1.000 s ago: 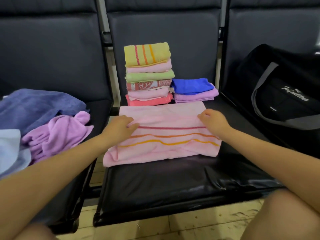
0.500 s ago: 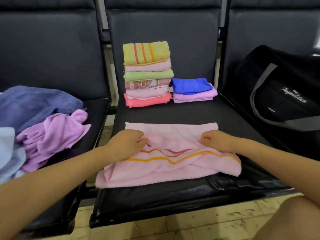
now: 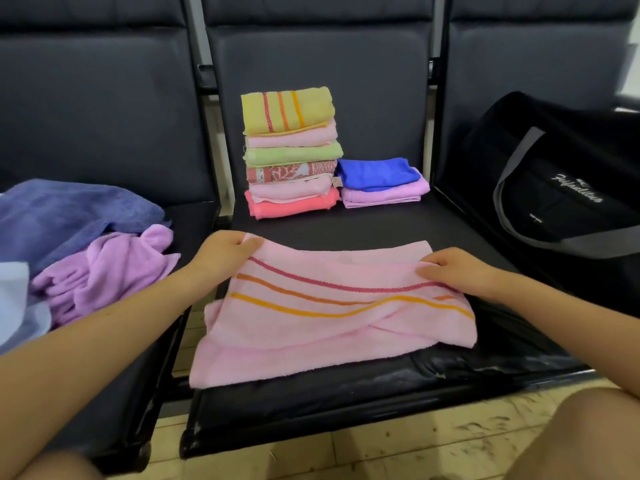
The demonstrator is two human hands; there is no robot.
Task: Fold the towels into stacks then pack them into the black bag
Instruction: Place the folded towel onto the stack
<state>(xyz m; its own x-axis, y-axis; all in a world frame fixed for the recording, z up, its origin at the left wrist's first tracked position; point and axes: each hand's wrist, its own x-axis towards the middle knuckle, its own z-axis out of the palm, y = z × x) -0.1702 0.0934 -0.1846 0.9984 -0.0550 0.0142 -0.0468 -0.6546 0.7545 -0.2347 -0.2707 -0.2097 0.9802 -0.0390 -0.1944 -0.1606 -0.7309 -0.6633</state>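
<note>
Right now both hands are closed on the pink striped towel (image 3: 332, 313) that lies across the middle seat (image 3: 346, 403): the left hand (image 3: 221, 252) pinches its far left corner, the right hand (image 3: 453, 271) grips the far edge on the right side. The towel's long axis runs left to right, square across the person's front, with its three stripes running the same way. The gripped edge is lifted and folded towards the person, while the near edge lies flat at the front of the seat — so the coming fold looks to turn on carrying that far edge over the near one. The two hands sit about equally close to it, one at each end.

Behind the towel, against the seat back, stand a tall folded stack (image 3: 291, 154) and, just beside it on the right, a low stack (image 3: 381, 183) of a blue and a lilac towel. Unfolded towels (image 3: 90, 251) are heaped on the left seat. The black bag (image 3: 568, 188) rests on the right seat, well apart from the hands. Pale tiled floor (image 3: 398, 448) shows below — packing has not begun, by my reading.
</note>
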